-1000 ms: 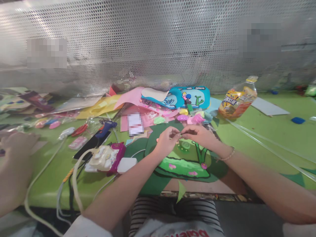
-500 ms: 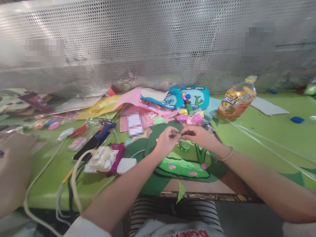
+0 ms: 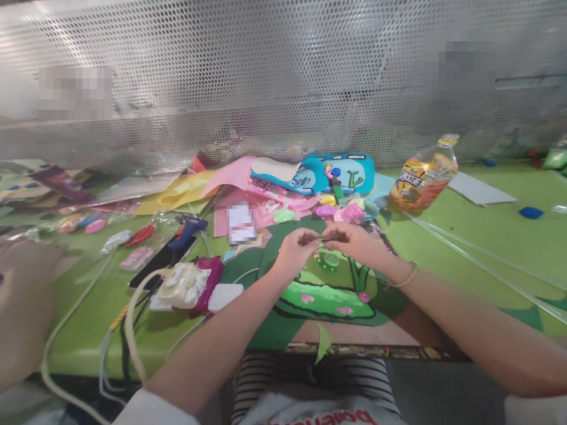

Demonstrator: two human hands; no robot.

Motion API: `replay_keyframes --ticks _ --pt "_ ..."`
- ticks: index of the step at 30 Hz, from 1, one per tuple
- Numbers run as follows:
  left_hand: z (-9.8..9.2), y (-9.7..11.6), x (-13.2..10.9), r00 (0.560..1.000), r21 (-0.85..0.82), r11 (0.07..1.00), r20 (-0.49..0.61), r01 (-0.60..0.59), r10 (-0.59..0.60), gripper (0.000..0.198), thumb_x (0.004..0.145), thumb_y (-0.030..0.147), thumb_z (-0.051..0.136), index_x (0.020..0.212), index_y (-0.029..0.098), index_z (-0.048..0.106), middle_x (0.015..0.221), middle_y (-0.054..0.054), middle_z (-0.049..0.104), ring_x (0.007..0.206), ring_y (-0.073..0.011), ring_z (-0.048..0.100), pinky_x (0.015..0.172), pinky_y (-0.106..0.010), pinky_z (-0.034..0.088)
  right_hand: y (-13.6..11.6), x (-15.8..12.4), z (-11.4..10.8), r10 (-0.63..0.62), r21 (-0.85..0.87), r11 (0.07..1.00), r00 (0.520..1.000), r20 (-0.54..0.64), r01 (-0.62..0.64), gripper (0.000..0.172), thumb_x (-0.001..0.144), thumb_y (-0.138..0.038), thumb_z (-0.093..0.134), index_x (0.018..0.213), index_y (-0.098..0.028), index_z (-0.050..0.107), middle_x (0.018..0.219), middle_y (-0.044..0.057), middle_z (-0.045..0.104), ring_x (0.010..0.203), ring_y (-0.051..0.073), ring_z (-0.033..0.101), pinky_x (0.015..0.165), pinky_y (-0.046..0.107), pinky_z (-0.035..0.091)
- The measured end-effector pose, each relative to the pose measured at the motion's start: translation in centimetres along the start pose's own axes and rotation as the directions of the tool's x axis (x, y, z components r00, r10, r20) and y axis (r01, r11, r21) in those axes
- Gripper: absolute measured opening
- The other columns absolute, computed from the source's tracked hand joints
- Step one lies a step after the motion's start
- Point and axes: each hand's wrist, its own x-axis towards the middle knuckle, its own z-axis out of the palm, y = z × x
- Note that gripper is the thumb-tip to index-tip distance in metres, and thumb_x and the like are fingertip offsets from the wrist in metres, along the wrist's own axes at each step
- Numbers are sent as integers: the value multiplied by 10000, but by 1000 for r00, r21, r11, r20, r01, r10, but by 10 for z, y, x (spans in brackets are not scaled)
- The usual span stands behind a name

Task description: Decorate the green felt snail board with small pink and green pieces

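While your left hand (image 3: 296, 254) and right hand (image 3: 357, 243) met above one green picture board (image 3: 328, 295), their fingertips pinched one tiny dark piece (image 3: 322, 239) between them, too small to identify. That piece was just over the board's upper part, near one pale green spiral (image 3: 331, 260). Below it, the board bore three pink flowers (image 3: 307, 298), two on the bright green band and one at the foot of the dark-outlined stems. One bracelet (image 3: 411, 275) circled your right wrist. Beyond your hands you had one yellow lump (image 3: 328, 200) and one purple lump (image 3: 325, 210), with one blue picture (image 3: 364, 177) behind. To your left were one white adapter (image 3: 225, 297) and one blue glue gun (image 3: 188, 232); to your right, one bottle (image 3: 423, 184) stood tilted. One other person's hand (image 3: 26, 265) showed at the far left, blurred.
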Motion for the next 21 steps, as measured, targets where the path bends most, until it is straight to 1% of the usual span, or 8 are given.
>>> replay_keyframes --ticks 3,8,10,13,16,21 --pt "0 1 0 1000 15 1000 -8 18 -18 129 771 256 588 825 149 637 680 -4 608 603 -101 557 622 -226 453 3 1 0 -13 9 1000 1000 -13 13 230 698 -324 661 871 -177 624 822 40 688 767 180 639 703 320 522" --pt "0 -3 2 999 28 999 -26 31 -30 170 794 315 548 780 155 605 671 0 600 604 -113 579 627 -232 454 3 0 0 -17 -1 1000 999 -28 17 219 704 -348 656 849 -188 619 783 35 683 728 181 637 660 321 525" --pt "-1 -5 3 1000 78 997 -19 18 -17 210 805 356 528 761 159 591 663 -1 597 610 -121 581 629 -238 449 2 0 1 -7 19 1000 1000 -24 8 201 706 -339 647 840 -192 613 777 37 683 725 185 645 670 330 533" --pt "-2 -6 3 999 201 979 -22 -34 39 259 817 400 501 734 166 577 655 -3 593 628 -134 575 616 -242 426 1 0 1 2 46 999 1000 -26 -1 196 706 -326 636 842 -188 606 771 41 681 722 188 653 698 345 540" --pt "-2 -3 0 998 264 963 -26 -56 65 314 832 431 470 678 170 549 600 10 560 586 -124 538 581 -234 393 1 0 2 -9 42 999 999 -33 10 191 711 -315 631 846 -181 603 766 42 678 722 191 656 699 344 539" --pt "-1 2 -3 998 254 967 -41 -29 40 432 839 514 442 597 167 533 507 28 499 476 -97 458 501 -227 330 -2 -1 3 -36 -1 999 999 -32 36 179 723 -307 626 843 -175 608 745 36 676 707 184 652 656 318 531"
